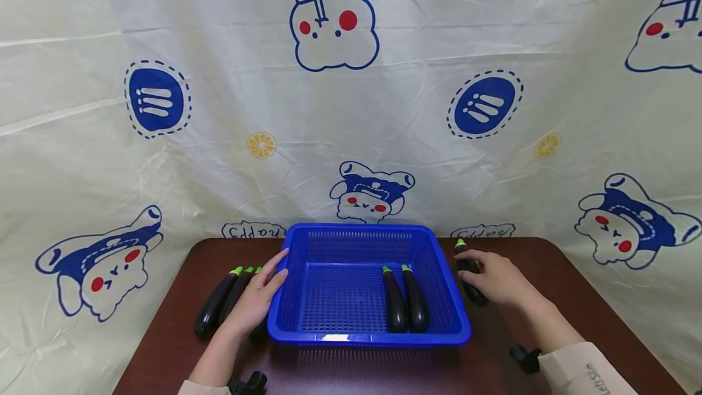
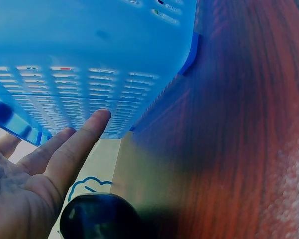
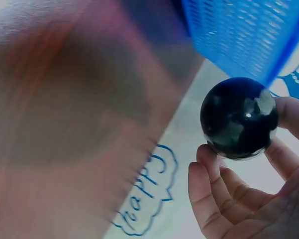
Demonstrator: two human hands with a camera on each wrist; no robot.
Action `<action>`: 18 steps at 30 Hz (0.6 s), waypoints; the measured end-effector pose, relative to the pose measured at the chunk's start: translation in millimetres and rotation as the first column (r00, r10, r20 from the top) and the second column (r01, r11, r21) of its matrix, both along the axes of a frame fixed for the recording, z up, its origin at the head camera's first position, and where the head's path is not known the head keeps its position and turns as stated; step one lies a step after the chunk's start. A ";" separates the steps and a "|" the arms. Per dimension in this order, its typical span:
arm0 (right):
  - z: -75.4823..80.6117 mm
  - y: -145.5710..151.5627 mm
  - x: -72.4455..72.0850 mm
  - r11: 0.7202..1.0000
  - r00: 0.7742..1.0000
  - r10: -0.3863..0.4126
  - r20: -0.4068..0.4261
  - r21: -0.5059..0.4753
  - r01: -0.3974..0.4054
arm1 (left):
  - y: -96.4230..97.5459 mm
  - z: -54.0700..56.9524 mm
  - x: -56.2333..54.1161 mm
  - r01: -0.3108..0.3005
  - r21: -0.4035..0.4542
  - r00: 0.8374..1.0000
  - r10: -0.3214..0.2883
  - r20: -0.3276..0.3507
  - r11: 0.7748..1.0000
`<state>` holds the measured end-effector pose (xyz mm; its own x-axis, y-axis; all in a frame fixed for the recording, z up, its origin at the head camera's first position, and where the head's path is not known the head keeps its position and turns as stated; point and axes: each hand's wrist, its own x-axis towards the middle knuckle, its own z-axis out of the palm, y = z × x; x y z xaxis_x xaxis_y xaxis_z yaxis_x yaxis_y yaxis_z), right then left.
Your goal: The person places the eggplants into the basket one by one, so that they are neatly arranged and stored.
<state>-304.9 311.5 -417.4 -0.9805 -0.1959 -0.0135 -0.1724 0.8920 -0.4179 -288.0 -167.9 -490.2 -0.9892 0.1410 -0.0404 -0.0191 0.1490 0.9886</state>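
Observation:
A blue plastic basket (image 1: 351,338) sits on the table with two dark eggplants (image 1: 396,303) lying side by side in its right half. My left hand (image 1: 255,302) rests against the basket's left side. In the left wrist view its fingers (image 2: 77,149) are fairly straight along the slotted outer wall (image 2: 84,84). To the basket's right, my right hand (image 1: 496,276) holds another eggplant (image 1: 473,293) between thumb and fingers. The right wrist view shows that eggplant's round dark end (image 3: 239,119), with fingers (image 3: 201,189) around it.
More eggplants (image 1: 214,306) with green stem ends lie left of the basket, partly behind my left hand and forearm. The brown table (image 1: 164,346) ends at a printed pale curtain (image 1: 219,169) behind it.

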 end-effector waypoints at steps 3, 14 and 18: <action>11.5 -3.0 1.0 1.000 1.000 0.006 -0.023 0.010 -0.006 | 0.7 0.3 -1.1 -0.002 0.004 1.000 0.002 -0.001 1.000; 39.0 -25.4 5.6 0.999 0.997 0.036 -0.065 0.020 -0.035 | 0.5 0.0 -0.4 0.004 0.016 1.000 -0.004 0.009 1.000; 43.4 -33.1 7.9 0.998 0.995 0.054 -0.082 0.015 -0.053 | 0.7 0.3 0.2 0.010 0.023 1.000 -0.011 0.008 1.000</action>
